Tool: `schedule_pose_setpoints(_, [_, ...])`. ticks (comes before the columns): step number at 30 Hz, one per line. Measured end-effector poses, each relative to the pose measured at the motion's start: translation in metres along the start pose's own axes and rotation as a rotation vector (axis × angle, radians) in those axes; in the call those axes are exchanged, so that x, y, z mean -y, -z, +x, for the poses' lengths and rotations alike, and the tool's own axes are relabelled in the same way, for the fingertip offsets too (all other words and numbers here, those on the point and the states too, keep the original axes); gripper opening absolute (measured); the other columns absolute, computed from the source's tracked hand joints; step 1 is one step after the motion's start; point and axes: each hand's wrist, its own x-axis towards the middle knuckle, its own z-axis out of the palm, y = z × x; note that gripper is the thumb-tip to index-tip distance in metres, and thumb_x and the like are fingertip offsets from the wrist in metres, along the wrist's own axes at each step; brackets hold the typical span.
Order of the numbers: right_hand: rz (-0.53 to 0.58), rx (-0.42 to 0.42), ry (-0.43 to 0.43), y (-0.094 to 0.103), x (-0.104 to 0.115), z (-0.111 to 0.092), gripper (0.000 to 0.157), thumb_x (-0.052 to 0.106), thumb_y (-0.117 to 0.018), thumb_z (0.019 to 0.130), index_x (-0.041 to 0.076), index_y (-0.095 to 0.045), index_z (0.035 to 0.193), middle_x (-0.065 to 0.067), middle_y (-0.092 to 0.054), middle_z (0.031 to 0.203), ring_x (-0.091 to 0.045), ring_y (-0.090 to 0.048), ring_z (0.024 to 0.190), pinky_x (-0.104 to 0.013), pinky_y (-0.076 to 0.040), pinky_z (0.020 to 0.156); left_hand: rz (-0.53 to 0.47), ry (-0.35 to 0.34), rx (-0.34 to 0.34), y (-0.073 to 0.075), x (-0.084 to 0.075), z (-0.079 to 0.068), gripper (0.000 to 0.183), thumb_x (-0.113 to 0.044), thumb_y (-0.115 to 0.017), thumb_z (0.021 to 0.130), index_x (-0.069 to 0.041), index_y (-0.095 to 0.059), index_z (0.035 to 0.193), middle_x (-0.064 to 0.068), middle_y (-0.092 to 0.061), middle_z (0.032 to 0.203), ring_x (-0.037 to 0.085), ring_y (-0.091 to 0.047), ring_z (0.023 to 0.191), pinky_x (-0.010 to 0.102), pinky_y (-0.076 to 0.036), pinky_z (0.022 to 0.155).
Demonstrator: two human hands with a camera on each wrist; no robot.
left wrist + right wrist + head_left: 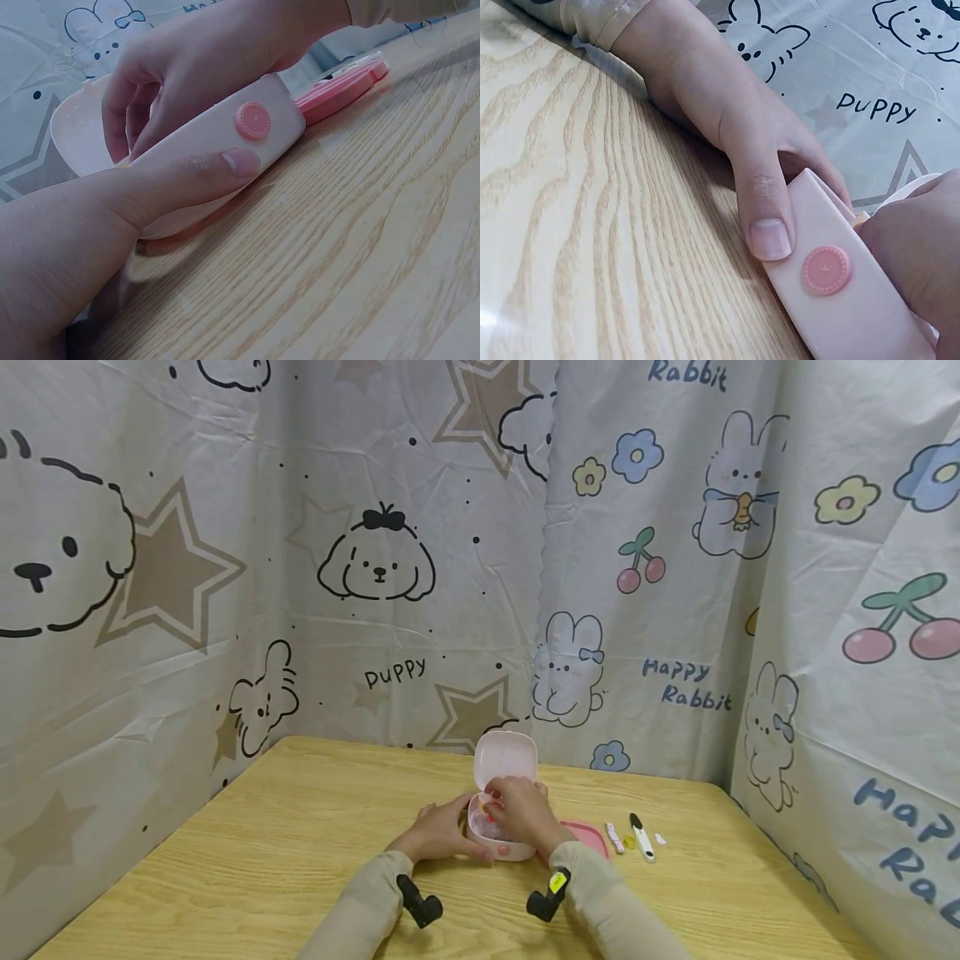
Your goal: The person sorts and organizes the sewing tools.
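Observation:
A small pale pink box [517,852] with a round pink button [253,121] on its front stands on the table, its hinged lid [506,758] raised at the back. My left hand [441,831] grips the box's left side, the thumb laid along the front wall beside the button. From the right, my right hand [522,810] reaches over the rim with bent fingers down inside the box. Small orange and red things [491,810] show at those fingertips, among clear or pale contents. Whether the right fingers pinch one of them I cannot tell.
A darker pink tray-like piece [588,837] lies right of the box, partly behind the right wrist. Beyond it are a small pale pink strip [614,838], a yellow bit [629,842], a slim black-and-white tool [642,839] and a white scrap [660,839]. Printed curtains surround the wooden table [360,793].

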Motion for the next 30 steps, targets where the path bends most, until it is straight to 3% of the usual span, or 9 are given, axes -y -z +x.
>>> schedule_pose_setpoints(4, [-0.012,0.007,-0.007,-0.003,-0.002,0.000,0.017,0.025,-0.082,0.090,0.017,-0.076,0.103,0.005,-0.071,0.090,-0.019,-0.064,0.089,-0.049,-0.043,0.079,-0.004,0.000,-0.004,-0.001,0.000,0.001,0.117,-0.068,-0.088,0.066,-0.020,-0.038,0.160,0.002,-0.051,0.154,0.025,-0.047,0.140,0.067,-0.010,0.115])
schedule_pose_setpoints(11, [-0.019,0.013,-0.015,-0.005,-0.002,0.001,0.016,0.025,-0.081,0.090,0.017,-0.077,0.105,0.007,-0.069,0.089,-0.019,-0.063,0.090,-0.051,-0.043,0.082,0.003,-0.010,0.005,0.006,-0.014,-0.007,0.112,-0.061,-0.089,0.071,-0.013,-0.039,0.159,0.007,-0.050,0.155,0.030,-0.047,0.140,0.071,-0.011,0.113])
schedule_pose_setpoints(30, [-0.030,0.006,-0.005,-0.007,-0.001,-0.001,0.014,0.023,-0.083,0.089,0.019,-0.080,0.101,0.006,-0.068,0.087,-0.020,-0.061,0.090,-0.056,-0.042,0.083,0.016,-0.025,-0.005,0.005,-0.010,-0.007,0.113,-0.067,-0.086,0.071,-0.015,-0.040,0.159,0.007,-0.051,0.154,0.031,-0.048,0.139,0.072,-0.012,0.113])
